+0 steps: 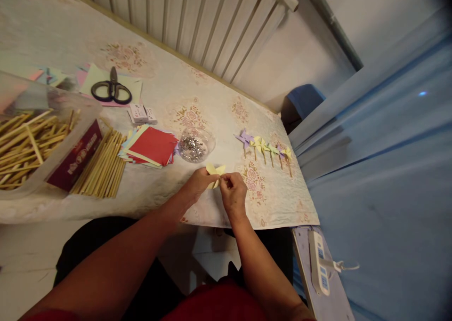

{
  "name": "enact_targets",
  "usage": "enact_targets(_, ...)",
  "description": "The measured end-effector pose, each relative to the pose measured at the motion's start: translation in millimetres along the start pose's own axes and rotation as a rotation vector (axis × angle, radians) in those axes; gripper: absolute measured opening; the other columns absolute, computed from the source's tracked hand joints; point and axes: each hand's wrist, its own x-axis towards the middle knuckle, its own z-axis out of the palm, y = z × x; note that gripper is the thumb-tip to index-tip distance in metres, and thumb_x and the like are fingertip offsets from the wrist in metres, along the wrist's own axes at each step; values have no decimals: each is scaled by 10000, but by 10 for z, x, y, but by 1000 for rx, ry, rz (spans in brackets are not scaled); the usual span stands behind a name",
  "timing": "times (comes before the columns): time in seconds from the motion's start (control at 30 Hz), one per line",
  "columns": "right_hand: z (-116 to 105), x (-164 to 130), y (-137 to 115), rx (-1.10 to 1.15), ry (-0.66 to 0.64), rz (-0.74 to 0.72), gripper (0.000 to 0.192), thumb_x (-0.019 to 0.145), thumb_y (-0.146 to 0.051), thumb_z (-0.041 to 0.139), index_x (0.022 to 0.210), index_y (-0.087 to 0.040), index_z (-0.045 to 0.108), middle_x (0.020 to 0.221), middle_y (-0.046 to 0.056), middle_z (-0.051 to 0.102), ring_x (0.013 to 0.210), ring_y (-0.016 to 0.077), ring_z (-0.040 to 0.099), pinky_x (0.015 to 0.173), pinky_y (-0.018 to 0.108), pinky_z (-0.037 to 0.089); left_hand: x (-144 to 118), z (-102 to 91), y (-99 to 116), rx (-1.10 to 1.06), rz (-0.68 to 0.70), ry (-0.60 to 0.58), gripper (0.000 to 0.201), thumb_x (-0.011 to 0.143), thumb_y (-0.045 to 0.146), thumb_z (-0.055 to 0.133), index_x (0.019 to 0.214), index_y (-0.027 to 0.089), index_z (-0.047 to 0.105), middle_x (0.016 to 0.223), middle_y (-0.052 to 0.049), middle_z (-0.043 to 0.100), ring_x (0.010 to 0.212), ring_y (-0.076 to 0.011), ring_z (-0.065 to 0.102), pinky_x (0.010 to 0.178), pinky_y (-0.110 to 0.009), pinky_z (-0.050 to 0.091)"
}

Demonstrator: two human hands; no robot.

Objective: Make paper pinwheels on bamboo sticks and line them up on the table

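Pinching a yellow paper piece (214, 172), left fingers (206, 176) and right fingers (225, 183) close together.

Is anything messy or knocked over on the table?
Nothing looks spilled or broken. The scissors lie flat on paper sheets, the small clear bowl stands upright, and the finished pinwheels lie in a row. Both hands, left hand and right hand, pinch a yellow paper piece.
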Motion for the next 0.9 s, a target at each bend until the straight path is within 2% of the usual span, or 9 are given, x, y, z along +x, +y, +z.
enact_targets(0.17,-6,4,-1,-6,-1,-4,105,829,-187,560,773,-196,648,733,3,561,667,140,506,640,264,403,2,2,-7,4,-8,-8,246,618,276,721,804,120,690,716,-24,683,679,-155,591,645,-256,443)
enact_targets(0.6,-17,15,38,19,-1,-7,123,822,-168,565,726,-190,638,705,-4,565,657,134,504,636,255,399,48,-22,-71,120,11,4,235,621,232,667,822,109,660,755,-3,655,643,-111,542,612,-232,402)
enact_targets(0.9,-32,29,34,33,-29,8,113,819,-167,569,740,-184,648,725,8,584,670,138,520,646,259,408,30,-28,-71,131,9,-11,268,646,237,652,882,111,674,770,-7,663,669,-120,555,632,-235,413)
